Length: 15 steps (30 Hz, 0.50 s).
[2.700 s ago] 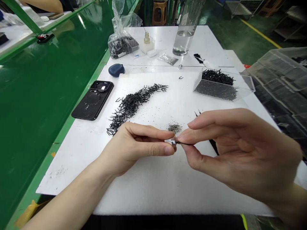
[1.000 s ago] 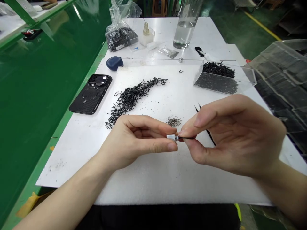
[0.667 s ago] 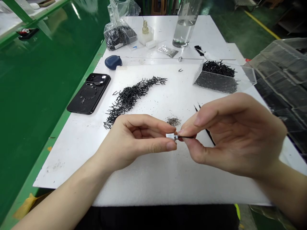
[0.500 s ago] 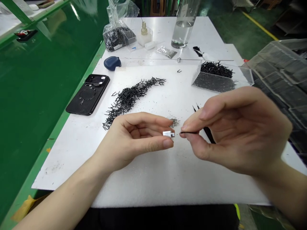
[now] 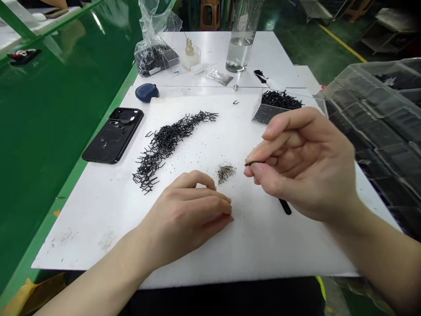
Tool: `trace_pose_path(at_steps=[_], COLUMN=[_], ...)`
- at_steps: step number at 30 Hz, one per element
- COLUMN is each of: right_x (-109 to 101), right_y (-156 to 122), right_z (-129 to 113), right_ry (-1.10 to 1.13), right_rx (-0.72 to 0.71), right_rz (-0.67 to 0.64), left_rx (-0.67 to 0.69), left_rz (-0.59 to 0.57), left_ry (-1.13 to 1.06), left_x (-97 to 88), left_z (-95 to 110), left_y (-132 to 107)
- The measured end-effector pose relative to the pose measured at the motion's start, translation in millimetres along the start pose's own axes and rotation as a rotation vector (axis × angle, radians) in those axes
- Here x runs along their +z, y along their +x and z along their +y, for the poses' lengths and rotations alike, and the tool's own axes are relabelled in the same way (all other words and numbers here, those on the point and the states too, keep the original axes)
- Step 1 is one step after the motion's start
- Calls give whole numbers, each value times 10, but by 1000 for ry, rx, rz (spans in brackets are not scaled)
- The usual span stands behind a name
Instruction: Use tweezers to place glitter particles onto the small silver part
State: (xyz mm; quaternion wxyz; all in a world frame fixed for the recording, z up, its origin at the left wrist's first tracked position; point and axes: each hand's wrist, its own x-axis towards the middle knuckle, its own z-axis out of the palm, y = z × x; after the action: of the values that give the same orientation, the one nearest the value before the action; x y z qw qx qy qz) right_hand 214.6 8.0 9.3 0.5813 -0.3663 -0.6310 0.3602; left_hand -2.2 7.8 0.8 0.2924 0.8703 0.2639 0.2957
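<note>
Past the black textured phone case (image 5: 112, 138), a loose arc of bent black wire staples (image 5: 161, 147) lies on the white foam sheet (image 5: 82, 245), near the left hand (image 5: 184, 215), which has dropped to the foam with fingers loosely curled; the small silver part no longer shows, and whether they hide it cannot be told. Beyond a heap of fine grey grit (image 5: 225, 173), the raised right hand (image 5: 302, 164) pinches a thin black wire piece (image 5: 251, 163) between thumb and forefinger, above the black tweezers (image 5: 285, 206).
</note>
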Motion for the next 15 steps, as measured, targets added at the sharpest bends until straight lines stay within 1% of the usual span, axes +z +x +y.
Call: trace_pose_path(at_steps=[3,6,8,11,15], right_x=[1,1,7,27,38], right_y=[-3,-7,-13,-26,-35], right_z=[11,28,33,25,19], right_ry=[7,27,40,36,22], right_rx=[-13,5,9,17,32], right_rz=[-14,-18,-22,-27,-34], left_rx=[-49,-93,-128,-135,-83], left_rz=[69,184,219,186,162], left_ry=[-27,-168,-282,-368,-396], left_x=[-9,-38,-50,-49,-25], left_z=[14,9,4,6,3], left_y=[-20,-53,-77,-93,-75])
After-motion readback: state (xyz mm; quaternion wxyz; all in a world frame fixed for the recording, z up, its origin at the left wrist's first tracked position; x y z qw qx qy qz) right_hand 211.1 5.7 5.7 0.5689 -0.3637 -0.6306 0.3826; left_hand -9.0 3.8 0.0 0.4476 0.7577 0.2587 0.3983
